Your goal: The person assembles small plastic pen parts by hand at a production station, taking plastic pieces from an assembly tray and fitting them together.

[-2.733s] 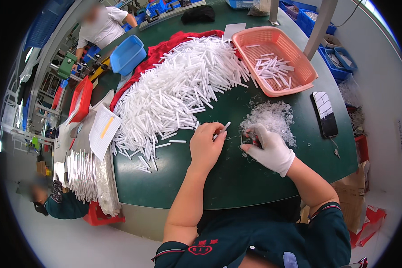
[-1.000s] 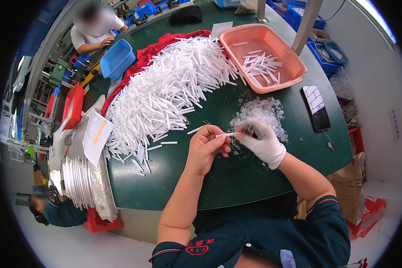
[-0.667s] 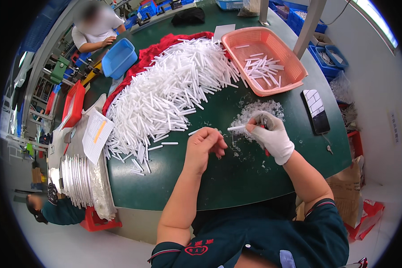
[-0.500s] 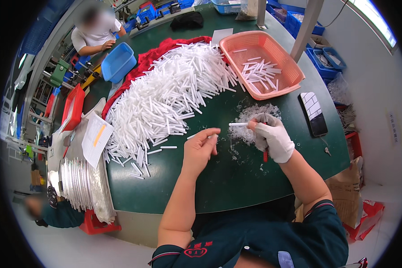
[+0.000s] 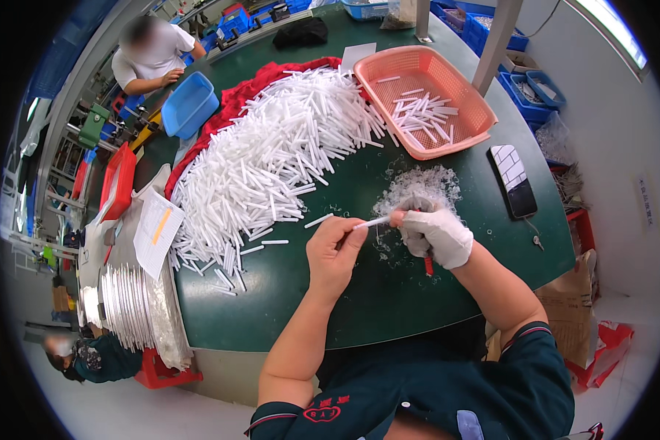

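A slim white plastic tube (image 5: 374, 222) spans the gap between my two hands. Bare thumb and fingers of my left hand (image 5: 333, 253) pinch its left end. My right hand (image 5: 441, 233), in a white glove with the fingertips uncovered, grips the other end. A red-handled tool (image 5: 428, 265) pokes out below the glove; its working end is hidden. Beyond the right hand lies a heap of clear curly trimmings (image 5: 429, 185). One loose tube (image 5: 317, 221) rests just left of my left hand. A large pile of white tubes (image 5: 260, 147) sits on red cloth.
A pink basket (image 5: 484, 132) with some tubes stands beyond my right hand, a phone (image 5: 512, 180) to its right. A blue bin (image 5: 191, 106) and printed sheet (image 5: 156, 227) lie left of the pile. Across the green table (image 5: 264, 308) sits a person (image 5: 158, 59); another is lower left.
My left hand has moved right and taken the tube's free end. My right hand has come slightly nearer and left, tilting the tube.
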{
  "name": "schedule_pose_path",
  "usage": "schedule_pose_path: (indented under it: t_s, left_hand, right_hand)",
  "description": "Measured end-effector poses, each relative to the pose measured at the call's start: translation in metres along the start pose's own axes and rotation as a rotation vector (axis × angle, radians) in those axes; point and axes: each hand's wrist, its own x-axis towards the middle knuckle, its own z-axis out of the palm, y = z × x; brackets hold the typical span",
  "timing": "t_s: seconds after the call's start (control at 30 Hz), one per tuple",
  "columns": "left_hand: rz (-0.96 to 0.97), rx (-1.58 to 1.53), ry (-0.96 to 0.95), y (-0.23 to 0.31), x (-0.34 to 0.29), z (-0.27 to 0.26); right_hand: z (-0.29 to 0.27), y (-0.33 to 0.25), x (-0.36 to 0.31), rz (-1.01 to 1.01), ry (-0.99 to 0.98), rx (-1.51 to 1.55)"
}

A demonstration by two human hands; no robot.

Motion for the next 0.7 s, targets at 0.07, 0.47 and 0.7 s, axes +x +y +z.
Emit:
schedule_pose_path:
  t_s: [0.07,0.47,0.7]
  left_hand:
    - [-0.039,-0.112,0.081,-0.007,-0.001,-0.003]
    - [-0.339,-0.432,0.094,-0.002,0.001,-0.004]
    - [-0.353,-0.368,0.011,-0.004,0.003,-0.004]
  right_hand:
    - [-0.008,-0.006,0.003,-0.042,0.005,0.11]
    - [0.0,-0.004,0.0,-0.05,-0.065,0.009]
    - [0.006,-0.004,0.005,-0.083,-0.01,-0.249]
